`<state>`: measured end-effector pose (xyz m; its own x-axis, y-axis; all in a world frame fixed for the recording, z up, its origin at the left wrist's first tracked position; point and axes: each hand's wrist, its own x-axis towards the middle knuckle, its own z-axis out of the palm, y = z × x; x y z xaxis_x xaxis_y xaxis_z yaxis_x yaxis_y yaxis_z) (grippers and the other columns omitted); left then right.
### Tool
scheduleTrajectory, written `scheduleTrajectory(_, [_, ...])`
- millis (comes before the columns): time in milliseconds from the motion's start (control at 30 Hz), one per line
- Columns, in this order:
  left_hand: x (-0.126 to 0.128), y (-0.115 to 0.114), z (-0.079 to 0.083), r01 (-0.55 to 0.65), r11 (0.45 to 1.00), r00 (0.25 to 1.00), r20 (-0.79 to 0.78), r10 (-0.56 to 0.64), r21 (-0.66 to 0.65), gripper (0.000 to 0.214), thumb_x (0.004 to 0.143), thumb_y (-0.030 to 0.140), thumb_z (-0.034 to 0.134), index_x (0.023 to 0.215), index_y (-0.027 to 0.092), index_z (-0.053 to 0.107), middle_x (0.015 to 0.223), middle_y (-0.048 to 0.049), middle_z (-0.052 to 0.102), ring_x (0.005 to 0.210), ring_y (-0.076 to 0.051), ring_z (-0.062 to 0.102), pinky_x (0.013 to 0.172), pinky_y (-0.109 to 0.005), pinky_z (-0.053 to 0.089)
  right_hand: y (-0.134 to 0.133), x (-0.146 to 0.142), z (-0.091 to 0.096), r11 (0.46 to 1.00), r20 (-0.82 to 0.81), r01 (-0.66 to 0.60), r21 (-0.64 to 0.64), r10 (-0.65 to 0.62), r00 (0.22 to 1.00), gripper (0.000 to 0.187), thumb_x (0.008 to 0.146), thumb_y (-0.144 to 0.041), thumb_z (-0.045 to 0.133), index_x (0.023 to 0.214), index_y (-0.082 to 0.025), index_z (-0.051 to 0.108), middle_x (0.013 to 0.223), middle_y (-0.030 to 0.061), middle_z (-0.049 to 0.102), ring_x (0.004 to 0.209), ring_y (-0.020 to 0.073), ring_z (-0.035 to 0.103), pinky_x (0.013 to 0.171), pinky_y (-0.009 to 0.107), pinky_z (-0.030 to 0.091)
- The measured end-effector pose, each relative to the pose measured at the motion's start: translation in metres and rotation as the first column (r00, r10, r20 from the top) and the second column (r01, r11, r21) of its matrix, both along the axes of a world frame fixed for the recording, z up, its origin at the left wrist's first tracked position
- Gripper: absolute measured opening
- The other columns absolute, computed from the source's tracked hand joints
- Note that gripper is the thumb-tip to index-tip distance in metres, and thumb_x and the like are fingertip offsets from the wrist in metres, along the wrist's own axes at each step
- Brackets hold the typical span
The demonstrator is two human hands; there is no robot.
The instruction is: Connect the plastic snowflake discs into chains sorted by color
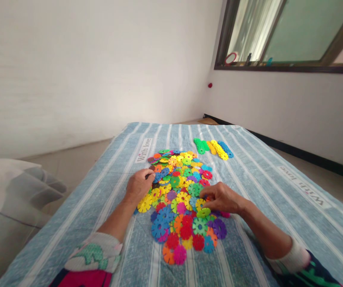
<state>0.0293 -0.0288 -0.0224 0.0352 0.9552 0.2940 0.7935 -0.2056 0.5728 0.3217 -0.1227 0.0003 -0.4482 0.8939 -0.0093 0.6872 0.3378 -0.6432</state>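
A long heap of colourful plastic notched disc pieces [175, 182] lies on the striped blue bedcover in front of me. My left hand [138, 186] is at the heap's left edge, its fingers curled together beside some blue discs [161, 174]. What sits between those fingertips, if anything, is hidden. On the heap's right side, my right hand [223, 198] has its fingers bent down, with the thumb against a tilted lime-green disc [203, 213]. Yellow discs [144, 204] lie below my left hand, and a purple disc [219, 229] lies below my right.
Beyond the heap, stacked rows of green discs [201, 146], yellow discs [219, 150] and blue discs [226, 149] lie on the bedcover [255, 175]. Sheer white fabric [12, 199] hangs at the left. A window [291, 32] is set in the right wall.
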Motion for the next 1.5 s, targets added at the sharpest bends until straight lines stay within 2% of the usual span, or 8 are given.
scheduleTrajectory(233, [0.001, 0.0, 0.0, 0.005, 1.0, 1.0, 0.003, -0.005, 0.004, 0.032, 0.075, 0.039, 0.045, 0.081, 0.021, 0.072, 0.089, -0.0059, 0.076, 0.086, -0.023, 0.068, 0.08, -0.031, 0.047, -0.003, -0.004, 0.002, 0.999, -0.008, 0.016, -0.027, -0.016, 1.0, 0.006, 0.066, -0.012, 0.066, 0.072, -0.015, 0.064, 0.053, -0.0083, 0.041, 0.052, 0.0059, 0.039, 0.05, 0.018, 0.027])
scheduleTrajectory(433, [0.0, 0.0, 0.0, 0.01, 1.0, 1.0, -0.016, -0.01, 0.008, 0.031, 0.076, 0.038, 0.045, 0.079, 0.022, 0.072, 0.089, -0.0039, 0.076, 0.085, -0.021, 0.067, 0.079, -0.029, 0.048, -0.005, -0.006, 0.004, 0.988, -0.06, -0.006, -0.152, -0.003, 0.998, 0.011, 0.061, -0.004, 0.056, 0.062, -0.015, 0.057, 0.051, -0.0085, 0.043, 0.048, 0.0049, 0.038, 0.045, 0.016, 0.025])
scheduleTrajectory(533, [0.0, -0.001, 0.001, 0.013, 1.0, 1.0, -0.017, -0.013, 0.008, 0.031, 0.076, 0.038, 0.046, 0.08, 0.022, 0.072, 0.089, -0.004, 0.076, 0.085, -0.022, 0.068, 0.079, -0.029, 0.048, -0.005, -0.004, 0.002, 0.972, -0.159, -0.028, -0.233, -0.01, 0.987, 0.01, 0.064, -0.009, 0.058, 0.059, -0.016, 0.053, 0.048, -0.0083, 0.042, 0.045, 0.0047, 0.036, 0.042, 0.017, 0.024])
scheduleTrajectory(633, [0.0, -0.001, 0.001, 0.013, 1.0, 1.0, -0.014, -0.013, 0.004, 0.03, 0.077, 0.037, 0.046, 0.079, 0.023, 0.072, 0.088, -0.0037, 0.076, 0.084, -0.021, 0.068, 0.077, -0.029, 0.048, -0.004, -0.001, -0.003, 0.956, -0.274, -0.034, -0.292, -0.049, 0.96, 0.017, 0.069, -0.022, 0.066, 0.061, -0.016, 0.052, 0.048, -0.0075, 0.045, 0.044, 0.005, 0.037, 0.042, 0.017, 0.026])
scheduleTrajectory(867, [0.001, -0.001, 0.0, 0.022, 1.0, 1.0, 0.0, -0.022, 0.008, 0.032, 0.076, 0.037, 0.045, 0.08, 0.021, 0.072, 0.089, -0.0059, 0.076, 0.086, -0.022, 0.068, 0.08, -0.03, 0.048, 0.004, 0.0, -0.006, 0.984, -0.368, 0.033, -0.173, -0.096, 0.925, 0.034, 0.072, -0.039, 0.073, 0.058, -0.016, 0.052, 0.053, -0.0043, 0.049, 0.048, 0.006, 0.04, 0.045, 0.019, 0.029])
scheduleTrajectory(1200, [0.0, 0.0, -0.004, 0.024, 0.999, 1.0, 0.005, -0.025, 0.021, 0.031, 0.077, 0.038, 0.046, 0.081, 0.021, 0.072, 0.091, -0.0051, 0.076, 0.086, -0.021, 0.067, 0.081, -0.029, 0.048, 0.01, -0.008, -0.008, 0.986, -0.371, 0.16, -0.044, -0.164, 0.914, 0.029, 0.073, -0.037, 0.07, 0.062, -0.015, 0.055, 0.059, -0.0042, 0.048, 0.053, 0.007, 0.04, 0.049, 0.021, 0.03])
scheduleTrajectory(1367, [0.0, 0.001, -0.005, 0.013, 1.0, 1.0, -0.017, -0.013, 0.016, 0.031, 0.077, 0.039, 0.046, 0.082, 0.022, 0.073, 0.092, -0.0045, 0.076, 0.088, -0.021, 0.068, 0.081, -0.028, 0.048, 0.007, -0.011, -0.002, 0.996, -0.346, 0.07, -0.061, -0.087, 0.934, 0.025, 0.075, -0.032, 0.067, 0.061, -0.016, 0.053, 0.058, -0.004, 0.047, 0.053, 0.0077, 0.041, 0.049, 0.021, 0.031])
scheduleTrajectory(1500, [0.0, 0.001, -0.003, 0.012, 1.0, 1.0, -0.027, -0.012, 0.015, 0.032, 0.077, 0.038, 0.046, 0.082, 0.022, 0.073, 0.092, -0.0049, 0.076, 0.088, -0.021, 0.067, 0.081, -0.029, 0.048, 0.005, -0.021, 0.005, 1.0, -0.268, 0.008, 0.013, -0.004, 0.963, 0.02, 0.076, -0.023, 0.065, 0.062, -0.017, 0.052, 0.059, -0.0046, 0.047, 0.054, 0.0075, 0.042, 0.051, 0.02, 0.031])
